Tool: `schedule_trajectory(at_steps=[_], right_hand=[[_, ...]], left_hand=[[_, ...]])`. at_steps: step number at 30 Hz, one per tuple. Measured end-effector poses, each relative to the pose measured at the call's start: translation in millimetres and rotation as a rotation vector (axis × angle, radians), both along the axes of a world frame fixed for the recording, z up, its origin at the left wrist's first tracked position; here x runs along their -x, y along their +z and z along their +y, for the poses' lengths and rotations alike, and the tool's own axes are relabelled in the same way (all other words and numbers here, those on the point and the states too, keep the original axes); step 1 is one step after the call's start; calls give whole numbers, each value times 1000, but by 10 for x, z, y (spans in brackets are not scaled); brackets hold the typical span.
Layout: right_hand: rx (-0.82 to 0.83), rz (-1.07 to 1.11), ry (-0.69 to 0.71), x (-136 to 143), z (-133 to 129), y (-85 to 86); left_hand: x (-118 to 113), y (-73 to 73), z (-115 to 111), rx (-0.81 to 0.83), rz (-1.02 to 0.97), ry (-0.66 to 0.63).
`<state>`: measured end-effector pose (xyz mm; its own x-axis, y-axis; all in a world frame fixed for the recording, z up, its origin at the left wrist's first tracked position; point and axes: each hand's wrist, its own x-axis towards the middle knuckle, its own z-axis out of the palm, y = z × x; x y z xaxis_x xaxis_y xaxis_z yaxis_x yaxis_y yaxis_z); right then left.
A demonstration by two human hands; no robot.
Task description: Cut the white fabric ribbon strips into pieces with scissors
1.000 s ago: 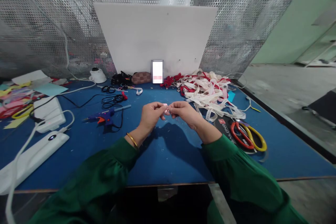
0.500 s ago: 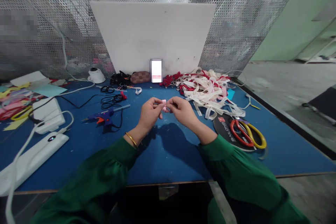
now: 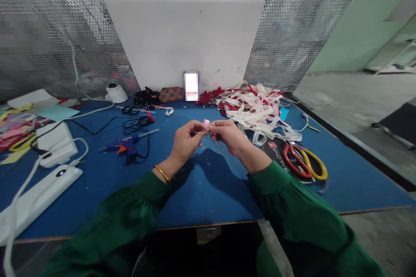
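Between my two hands is a small piece of pink ribbon (image 3: pixel 206 123), its upper part showing above the fingertips. My left hand (image 3: pixel 187 139) pinches it from the left between thumb and fingers. From the right, my right hand (image 3: pixel 228 134) pinches the same ribbon, with the fingertips of both hands nearly touching. The fingers cover the ribbon's lower part, so its full shape is hidden. Both hands are raised above the blue table (image 3: pixel 208 194) and cast a shadow on it.
Left lie a blue glue gun (image 3: pixel 130 146), a white power strip (image 3: pixel 39 199) and coloured scraps (image 3: pixel 16 127). At the back stands a lit phone (image 3: pixel 191 86). A heap of white and red ribbons (image 3: pixel 256 104) and red-and-yellow-handled scissors (image 3: pixel 300 161) are on the right.
My right hand has turned slightly and its fingertips have closed in on the pink ribbon. More of the ribbon's top now sticks up between the hands. The view has shifted a little.
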<state>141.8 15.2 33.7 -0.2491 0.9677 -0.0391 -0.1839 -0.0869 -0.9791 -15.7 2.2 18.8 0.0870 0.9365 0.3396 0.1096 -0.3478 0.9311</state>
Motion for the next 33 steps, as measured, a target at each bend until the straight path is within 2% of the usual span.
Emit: schedule_trajectory(at_steps=[5, 10, 13, 15, 17, 20, 23, 27, 33], right_hand=[[6, 21, -38, 17, -3, -14], [58, 80, -40, 19, 9, -44], [77, 93, -48, 20, 14, -55], [83, 95, -52, 20, 17, -59], [88, 90, -41, 17, 20, -59], [76, 83, -11, 11, 21, -56], [76, 94, -10, 8, 21, -55], [81, 90, -35, 15, 28, -61], [84, 68, -24, 7, 37, -60]], left_hand=[[0, -23, -22, -49, 96, 113], [10, -55, -48, -152, 273, 214], [11, -61, -59, -186, 349, 239], [13, -57, -49, -176, 360, 205], [17, -49, -24, -136, 292, 119], [13, -31, 24, 10, 52, -49], [-4, -18, 48, 125, -122, -126], [-23, -31, 45, 100, -133, -98], [-6, -62, 47, 29, -37, -30]])
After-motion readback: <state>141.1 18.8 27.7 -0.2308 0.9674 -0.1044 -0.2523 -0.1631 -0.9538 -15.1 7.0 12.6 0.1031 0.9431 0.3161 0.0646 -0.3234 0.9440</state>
